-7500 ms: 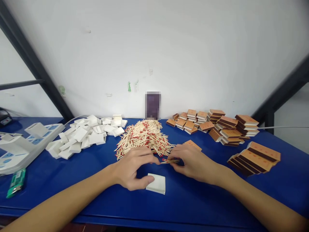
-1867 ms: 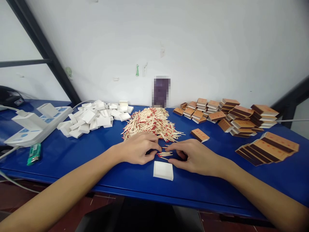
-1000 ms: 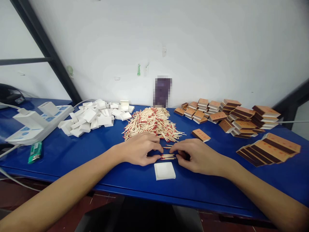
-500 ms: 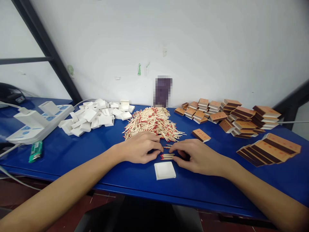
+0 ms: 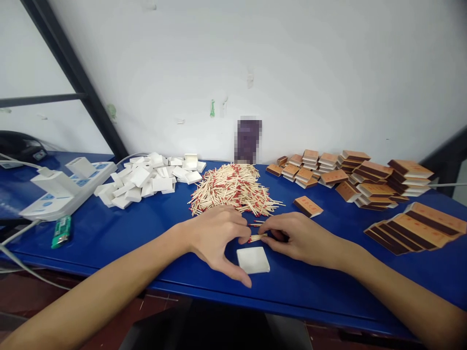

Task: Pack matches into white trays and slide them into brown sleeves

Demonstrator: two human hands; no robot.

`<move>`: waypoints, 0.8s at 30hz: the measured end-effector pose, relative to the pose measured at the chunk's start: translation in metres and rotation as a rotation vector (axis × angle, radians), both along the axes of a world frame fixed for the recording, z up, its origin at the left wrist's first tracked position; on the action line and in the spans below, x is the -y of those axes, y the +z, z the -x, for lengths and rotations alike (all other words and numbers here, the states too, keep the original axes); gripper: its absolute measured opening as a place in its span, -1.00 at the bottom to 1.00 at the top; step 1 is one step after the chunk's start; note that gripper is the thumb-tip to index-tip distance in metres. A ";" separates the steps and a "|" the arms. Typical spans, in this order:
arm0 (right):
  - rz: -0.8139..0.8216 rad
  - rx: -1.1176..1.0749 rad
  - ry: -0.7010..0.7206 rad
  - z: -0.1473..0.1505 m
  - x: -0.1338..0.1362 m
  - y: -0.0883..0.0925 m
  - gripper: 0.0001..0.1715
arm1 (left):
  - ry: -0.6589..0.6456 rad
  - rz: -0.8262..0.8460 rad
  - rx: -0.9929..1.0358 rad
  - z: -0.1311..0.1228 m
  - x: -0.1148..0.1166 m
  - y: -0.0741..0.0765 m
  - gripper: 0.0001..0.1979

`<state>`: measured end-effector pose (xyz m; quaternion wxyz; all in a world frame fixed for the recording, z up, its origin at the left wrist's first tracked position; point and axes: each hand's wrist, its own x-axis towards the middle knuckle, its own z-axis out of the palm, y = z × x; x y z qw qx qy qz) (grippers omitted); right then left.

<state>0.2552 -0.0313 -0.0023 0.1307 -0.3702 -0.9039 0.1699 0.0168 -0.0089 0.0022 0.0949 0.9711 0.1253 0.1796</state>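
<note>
Head view: two bare hands work over a blue table (image 5: 156, 212), fingertips near each other.
Left hand (image 5: 221, 236): spread, its thumb reaching well away from the bent fingers; the fingers sit just beside the red heads of a few matches, and the thumb lies along the near left corner of a small white tray. Whether that thumb touches the tray, I cannot tell.
Right hand (image 5: 299, 239): thumb and forefinger brought together, pinching the plain ends of a small bunch of matches (image 5: 256, 238).
Bunch: between the two hands, red heads toward the left fingers.
White tray (image 5: 253, 260): flat on the table, between the hands and on their near side, just below the bunch.
Loose matches (image 5: 257, 223): a few sticks just beyond the bunch, by the right forefinger.
Match pile (image 5: 233, 187): a big heap directly beyond the left hand.
White boxes (image 5: 142, 179): a jumble beyond the left forearm.
Single matchbox (image 5: 308, 206): just beyond the right hand.
Matchbox stacks (image 5: 375, 189): farther out, beyond the right hand.
Brown covers (image 5: 419, 226): overlapping in a row, to the right of the right hand.
Power strip (image 5: 54, 201): far left of the left hand, a green packet (image 5: 62, 232) near it.
</note>
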 end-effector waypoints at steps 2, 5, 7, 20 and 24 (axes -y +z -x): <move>0.015 -0.007 -0.002 0.001 0.000 0.001 -0.78 | -0.004 -0.023 -0.011 -0.001 0.002 -0.001 -0.47; 0.086 -0.012 -0.025 0.001 0.001 0.003 -0.81 | 0.016 -0.041 -0.050 -0.001 0.003 0.000 -0.52; 0.147 0.003 -0.050 0.002 0.001 0.006 -0.84 | 0.031 -0.039 -0.067 -0.001 0.003 0.000 -0.58; 0.190 0.116 -0.077 0.004 0.004 0.012 -0.95 | 0.062 -0.049 -0.068 -0.001 0.002 -0.002 -0.58; 0.171 0.110 -0.077 0.002 0.002 0.010 -0.95 | 0.056 -0.055 -0.058 -0.001 0.001 -0.002 -0.57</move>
